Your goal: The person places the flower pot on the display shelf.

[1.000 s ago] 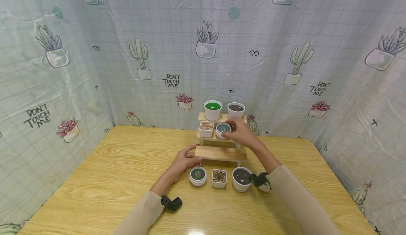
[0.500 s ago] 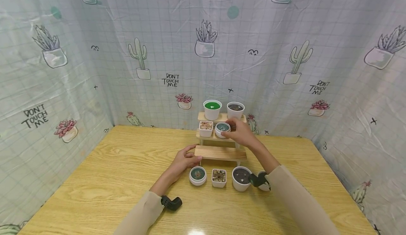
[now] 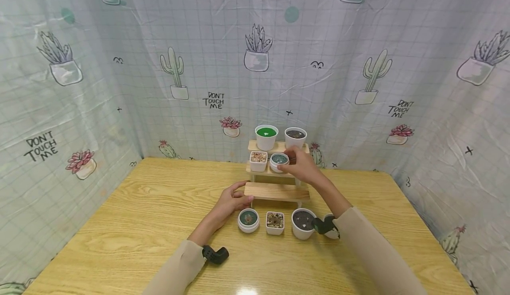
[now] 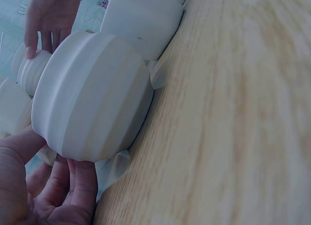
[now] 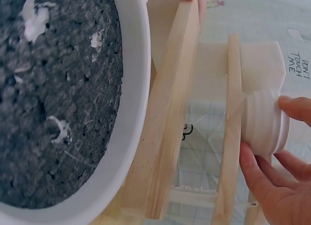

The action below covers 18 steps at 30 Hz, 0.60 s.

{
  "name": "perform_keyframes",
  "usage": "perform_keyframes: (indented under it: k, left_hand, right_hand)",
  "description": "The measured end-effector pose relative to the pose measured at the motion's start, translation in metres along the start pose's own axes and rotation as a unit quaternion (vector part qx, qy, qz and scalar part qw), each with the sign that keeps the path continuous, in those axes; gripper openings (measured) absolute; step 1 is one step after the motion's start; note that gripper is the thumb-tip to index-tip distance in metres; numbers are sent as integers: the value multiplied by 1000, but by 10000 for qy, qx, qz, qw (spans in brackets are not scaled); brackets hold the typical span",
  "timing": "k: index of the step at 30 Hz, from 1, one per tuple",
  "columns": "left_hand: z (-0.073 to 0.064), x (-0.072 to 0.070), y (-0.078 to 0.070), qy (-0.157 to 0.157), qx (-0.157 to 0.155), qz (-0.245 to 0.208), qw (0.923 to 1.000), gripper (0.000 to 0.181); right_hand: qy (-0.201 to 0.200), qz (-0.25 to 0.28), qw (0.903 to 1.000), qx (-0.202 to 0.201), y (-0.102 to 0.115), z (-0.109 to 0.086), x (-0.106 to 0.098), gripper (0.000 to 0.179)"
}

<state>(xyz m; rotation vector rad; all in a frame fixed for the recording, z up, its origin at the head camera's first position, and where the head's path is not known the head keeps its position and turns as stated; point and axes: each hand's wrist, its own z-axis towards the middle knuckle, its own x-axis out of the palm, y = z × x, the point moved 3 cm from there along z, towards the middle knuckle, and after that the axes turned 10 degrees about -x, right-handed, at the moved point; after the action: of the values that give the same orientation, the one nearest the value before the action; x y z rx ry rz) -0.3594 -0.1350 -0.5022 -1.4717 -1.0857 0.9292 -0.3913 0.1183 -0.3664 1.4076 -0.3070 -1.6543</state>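
My right hand (image 3: 303,166) pinches a small round white pot (image 3: 279,162) with a blue-green top, on the middle step of a three-tier wooden stand (image 3: 276,192). In the right wrist view, thumb and fingers lie on opposite sides of this ribbed pot (image 5: 265,120), its base against the step. My left hand (image 3: 231,202) grips the left end of the stand's lowest step, thumb at the front. A square white pot (image 3: 258,162) of pale pebbles stands left of the round pot. In the left wrist view, another ribbed pot (image 4: 92,98) hides part of the stand.
On the top step are a green-filled pot (image 3: 266,137) and a dark-filled pot (image 3: 295,138). Before the stand, a round pot (image 3: 248,220), a square pebble pot (image 3: 275,223) and a dark-soil pot (image 3: 303,224) line the table. Another pot (image 3: 331,232) is partly behind the right wrist camera.
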Motion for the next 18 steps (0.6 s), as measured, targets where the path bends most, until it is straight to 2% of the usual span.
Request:
perform_keyframes:
  k: [11,18]
  left_hand:
    - [-1,0,0,-42,-30,-21,10000,79]
    - [-1,0,0,-53,-44,35,10000,80]
  right_hand:
    - [132,337,9993,20,-7,-9,-11,63]
    - [212,336,9992,-79,-4,-27,-28,64]
